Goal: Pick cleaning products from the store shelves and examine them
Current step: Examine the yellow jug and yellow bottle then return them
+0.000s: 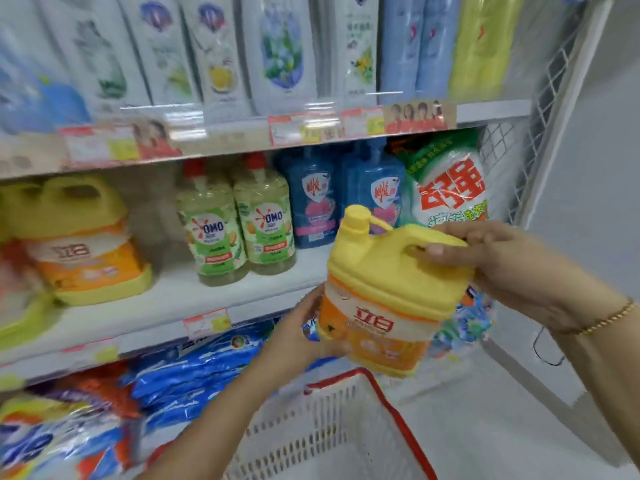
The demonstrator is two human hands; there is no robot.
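Closest below, a white shopping basket [311, 427] sits under the yellow dish detergent jug [391, 282], held in front of the middle shelf [194, 303]. The right hand [512, 268] curls round its top handle and the left hand [294, 337] cups its lower side. Its long axis stands near upright, pump uppermost, top tipped slightly rightward, orange label facing the camera.

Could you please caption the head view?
Left hand and right hand hold a yellow jug above a basket.
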